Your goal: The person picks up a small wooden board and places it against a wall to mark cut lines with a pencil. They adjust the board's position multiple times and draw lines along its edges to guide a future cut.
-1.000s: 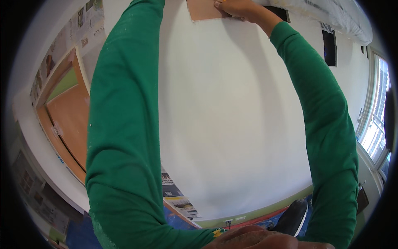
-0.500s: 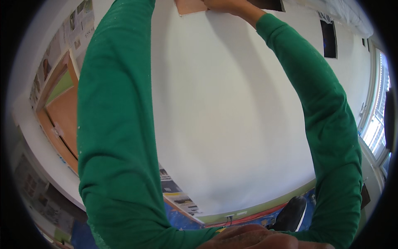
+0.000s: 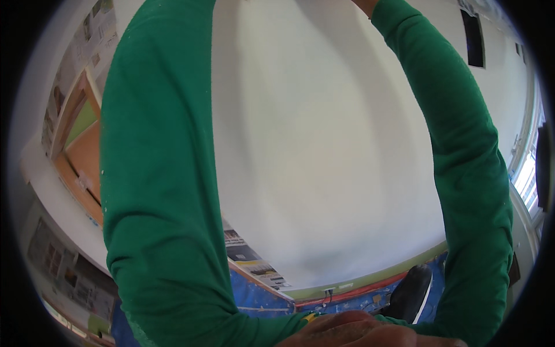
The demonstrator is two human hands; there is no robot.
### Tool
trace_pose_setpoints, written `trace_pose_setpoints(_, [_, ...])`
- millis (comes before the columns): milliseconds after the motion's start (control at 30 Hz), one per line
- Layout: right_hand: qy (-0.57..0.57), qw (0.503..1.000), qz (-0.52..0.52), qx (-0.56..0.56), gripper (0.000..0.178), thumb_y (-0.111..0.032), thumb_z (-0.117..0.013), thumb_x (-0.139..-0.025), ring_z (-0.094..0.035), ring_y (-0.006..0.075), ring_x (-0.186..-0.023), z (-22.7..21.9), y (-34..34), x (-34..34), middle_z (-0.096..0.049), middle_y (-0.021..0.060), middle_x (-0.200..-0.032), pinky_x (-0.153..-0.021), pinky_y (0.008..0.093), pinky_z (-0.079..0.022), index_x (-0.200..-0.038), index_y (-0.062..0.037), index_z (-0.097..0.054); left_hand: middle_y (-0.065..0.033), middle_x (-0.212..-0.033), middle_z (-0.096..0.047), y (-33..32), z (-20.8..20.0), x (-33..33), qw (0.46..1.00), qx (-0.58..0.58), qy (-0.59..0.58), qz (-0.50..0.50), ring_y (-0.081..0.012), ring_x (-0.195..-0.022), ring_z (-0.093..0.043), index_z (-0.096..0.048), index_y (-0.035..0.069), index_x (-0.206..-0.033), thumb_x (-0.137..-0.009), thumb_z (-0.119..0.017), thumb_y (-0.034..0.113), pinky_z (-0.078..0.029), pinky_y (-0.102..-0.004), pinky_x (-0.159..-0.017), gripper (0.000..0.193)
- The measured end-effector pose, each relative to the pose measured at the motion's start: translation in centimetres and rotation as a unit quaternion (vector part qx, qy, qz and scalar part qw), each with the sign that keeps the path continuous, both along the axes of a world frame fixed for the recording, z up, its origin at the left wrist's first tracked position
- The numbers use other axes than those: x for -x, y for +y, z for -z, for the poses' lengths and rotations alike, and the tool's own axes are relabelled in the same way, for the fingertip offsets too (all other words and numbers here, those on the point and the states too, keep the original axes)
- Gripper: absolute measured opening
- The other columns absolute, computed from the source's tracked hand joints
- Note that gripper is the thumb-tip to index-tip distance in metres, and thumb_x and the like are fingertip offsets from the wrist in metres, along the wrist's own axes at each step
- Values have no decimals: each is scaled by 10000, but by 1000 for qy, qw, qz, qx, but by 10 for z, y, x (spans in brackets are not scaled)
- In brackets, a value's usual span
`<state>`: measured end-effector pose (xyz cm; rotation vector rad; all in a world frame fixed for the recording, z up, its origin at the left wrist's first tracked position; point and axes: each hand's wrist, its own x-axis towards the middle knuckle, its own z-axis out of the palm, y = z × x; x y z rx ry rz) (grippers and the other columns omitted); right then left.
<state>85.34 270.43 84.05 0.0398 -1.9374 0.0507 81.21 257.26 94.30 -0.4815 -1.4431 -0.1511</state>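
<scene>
Both my arms, in green sleeves, reach up in front of a broad white wall (image 3: pixel 324 144). My left sleeve (image 3: pixel 162 139) runs up past the top edge, so the left hand is out of sight. At the top right, a bit of bare wrist (image 3: pixel 364 6) shows beyond the cuff of my right sleeve (image 3: pixel 462 121). The right hand itself lies outside the picture. Whatever either hand holds or touches cannot be seen. Soft shadows fall down the wall between the arms.
A black shoe (image 3: pixel 410 292) shows over blue floor sheeting (image 3: pixel 260 298). Newspaper (image 3: pixel 245 254) covers a strip beside the wall's foot. On the left stands a wooden-framed opening (image 3: pixel 78 139); on the right are a dark rectangular recess (image 3: pixel 474 39) and a window (image 3: pixel 526 176).
The view has shifted down slightly. My right hand and the orange-brown patch near it have slipped out past the top edge, and more blue floor sheeting shows below.
</scene>
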Motion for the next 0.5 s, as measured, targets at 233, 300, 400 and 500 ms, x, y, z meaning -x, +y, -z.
trace_pose_setpoints(233, [83, 986, -78, 125, 564, -438, -624, -984, -708, 459, -1015, -5, -1, 9, -719, 311, -1088, -829, 506, -553, -1102, 110, -686, -202, -1718, -132, 12, -33, -1, 998, -30, -23, 54, -500, -1560, -73, -247, 29, -1627, -828, -558, 777, -23, -822, -1129, 1138])
trace_pose_setpoints(300, [67, 986, -74, 134, 585, -443, -620, -990, -708, 457, -1015, -9, 6, -7, -717, 321, -1079, -834, 498, -554, -1108, 127, -672, -195, -1722, -118, 12, -32, -15, 999, -16, -34, 38, -492, -1565, -56, -219, 27, -1634, -835, -551, 777, -12, -814, -1136, 1145])
trace_pose_setpoints(400, [-7, 968, -187, 166, 644, -484, -598, -1001, -718, 445, -946, -9, -2, 2, -715, 334, -1016, -782, 488, -554, -1070, 153, -664, -186, -1725, -109, -9, -36, -5, 999, -13, -43, 10, -470, -1571, -61, -194, 24, -1638, -840, -546, 775, -13, -794, -1156, 1151])
trace_pose_setpoints(500, [-38, 979, -186, 72, 661, -524, -617, -978, -678, 325, -730, -20, -21, -3, -708, 231, -796, -672, 446, -521, -896, 127, -700, -199, -1715, -149, -25, -77, 43, 978, -140, 66, -141, -450, -1572, -100, -222, 0, -1625, -855, -557, 744, -65, -725, -1204, 1122])
